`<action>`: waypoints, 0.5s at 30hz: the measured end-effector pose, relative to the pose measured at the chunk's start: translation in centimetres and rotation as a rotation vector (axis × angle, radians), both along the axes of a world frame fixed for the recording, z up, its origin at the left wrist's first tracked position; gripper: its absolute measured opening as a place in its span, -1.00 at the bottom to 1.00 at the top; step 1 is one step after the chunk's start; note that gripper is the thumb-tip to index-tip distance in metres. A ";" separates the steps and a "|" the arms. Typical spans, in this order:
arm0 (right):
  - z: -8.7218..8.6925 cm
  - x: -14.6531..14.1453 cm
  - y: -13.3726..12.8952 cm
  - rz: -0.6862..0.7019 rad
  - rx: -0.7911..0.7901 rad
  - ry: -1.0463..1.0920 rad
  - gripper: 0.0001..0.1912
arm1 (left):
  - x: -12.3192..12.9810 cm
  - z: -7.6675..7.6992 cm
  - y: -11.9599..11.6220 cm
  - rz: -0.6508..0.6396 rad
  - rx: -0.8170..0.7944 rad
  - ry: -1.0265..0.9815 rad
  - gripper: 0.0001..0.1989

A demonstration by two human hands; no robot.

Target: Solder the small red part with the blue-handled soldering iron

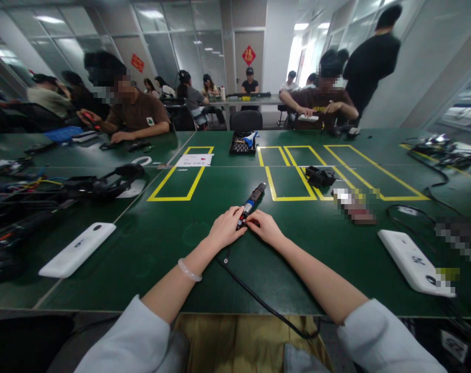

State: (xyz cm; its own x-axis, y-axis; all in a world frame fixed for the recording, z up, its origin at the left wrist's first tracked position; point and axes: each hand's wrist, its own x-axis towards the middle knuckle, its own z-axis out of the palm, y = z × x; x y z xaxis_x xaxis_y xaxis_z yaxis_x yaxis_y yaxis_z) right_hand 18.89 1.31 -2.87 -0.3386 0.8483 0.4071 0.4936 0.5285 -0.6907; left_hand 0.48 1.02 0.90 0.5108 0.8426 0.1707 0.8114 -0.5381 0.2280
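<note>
A slim dark device (254,200) with a blue band and a metal tip lies slanted on the green table, its tip pointing away and to the right. Around its near end, from the left, my left hand (226,227) is closed, fingers over the body. My right hand (267,228) meets the same end from the right, thumb and index finger pinched at small red and dark parts. What exactly the right fingertips hold is too small to make out. A black cable (254,298) runs from beneath my left wrist over the table's front edge.
White numbered cases lie left (77,250) and right (416,263). Beyond the hands are a black tray (242,144), a black part (319,176) and yellow tape outlines (171,199). Cables and black equipment crowd both sides. Two people work across the table.
</note>
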 end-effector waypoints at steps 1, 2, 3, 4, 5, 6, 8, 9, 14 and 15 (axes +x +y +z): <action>0.1 0.0 -0.1 -0.001 0.002 0.005 -0.92 | 0.2 -0.1 -0.1 0.008 0.023 0.017 -0.35; 0.2 0.0 -0.2 -0.003 0.002 0.007 -0.92 | 0.4 -0.2 -0.1 0.021 0.042 0.031 -0.35; 0.4 0.0 -0.3 -0.008 0.007 0.000 -0.92 | 0.6 -0.3 -0.1 0.040 0.058 0.044 -0.36; 0.5 0.1 -0.4 -0.009 0.012 -0.003 -0.91 | 0.8 -0.4 -0.1 0.063 0.071 0.056 -0.37; 0.6 0.1 -0.5 -0.003 0.014 0.002 -0.90 | 1.0 -0.4 -0.1 0.085 0.079 0.066 -0.38; 0.8 0.1 -0.6 0.013 0.011 0.012 -0.89 | 1.1 -0.5 0.0 0.105 0.083 0.074 -0.38; 0.9 0.0 -0.7 0.042 0.001 0.042 -0.88 | 1.2 -0.6 0.2 0.127 0.082 0.084 -0.39; 1.0 0.0 -0.8 0.055 0.001 0.057 -0.86 | 1.2 -0.6 0.3 0.132 0.079 0.089 -0.38; 0.8 0.2 -0.7 0.052 -0.029 0.050 -0.83 | -0.2 -0.6 1.0 0.157 0.069 0.110 -0.37; 0.7 0.3 -0.6 0.044 -0.040 0.044 -0.83 | -0.7 -0.5 1.2 0.170 0.068 0.117 -0.36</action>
State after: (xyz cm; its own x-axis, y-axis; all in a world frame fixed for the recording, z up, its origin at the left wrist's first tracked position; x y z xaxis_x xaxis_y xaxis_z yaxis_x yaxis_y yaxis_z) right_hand 19.15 0.71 -2.13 -0.3585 0.8487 0.3888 0.4390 0.5208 -0.7322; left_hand -0.24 2.21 0.37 0.3819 0.9069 0.1779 0.9106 -0.4021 0.0950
